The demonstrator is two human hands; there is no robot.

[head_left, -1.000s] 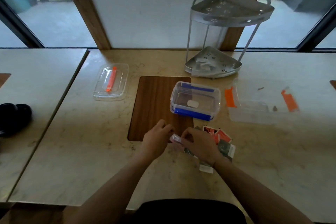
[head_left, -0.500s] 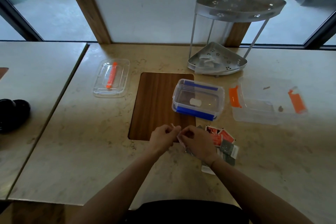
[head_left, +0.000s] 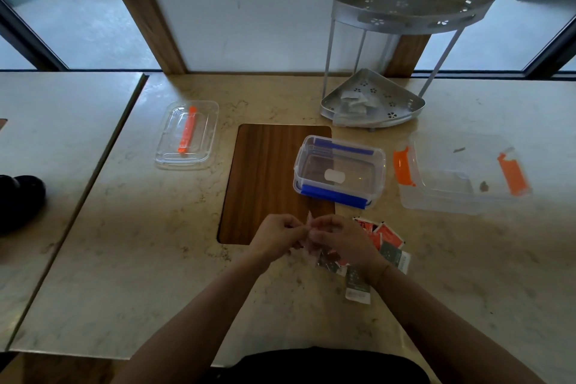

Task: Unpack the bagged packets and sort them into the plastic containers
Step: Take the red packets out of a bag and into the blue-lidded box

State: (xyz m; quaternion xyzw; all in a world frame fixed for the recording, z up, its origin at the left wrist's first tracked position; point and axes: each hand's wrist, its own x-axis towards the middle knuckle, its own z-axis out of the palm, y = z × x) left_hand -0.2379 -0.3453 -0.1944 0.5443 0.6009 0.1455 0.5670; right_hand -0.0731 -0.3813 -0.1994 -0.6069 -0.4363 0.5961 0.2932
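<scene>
Pinching a clear bag (head_left: pixel 307 229) with both hands, left hand (head_left: pixel 274 235) and right hand (head_left: pixel 339 241) clamped on it, packets (head_left: pixel 386 243) at 3 o'clock, blue-latched container (head_left: pixel 339 171) at 12, bag's axis unclear

A pale marble counter (head_left: pixel 124 274) fills the lower part of the view, with a dark wooden panel (head_left: pixel 265 178) set flush into it near the centre. At nine o'clock a second marble slab (head_left: pixel 56 140) butts against it along a thin seam. At twelve o'clock a white wall panel (head_left: pixel 249 6) stands between two brown wooden posts (head_left: pixel 143 6). Windows (head_left: pixel 78 22) at eleven and one o'clock let in dull grey daylight from paved ground outside.
</scene>
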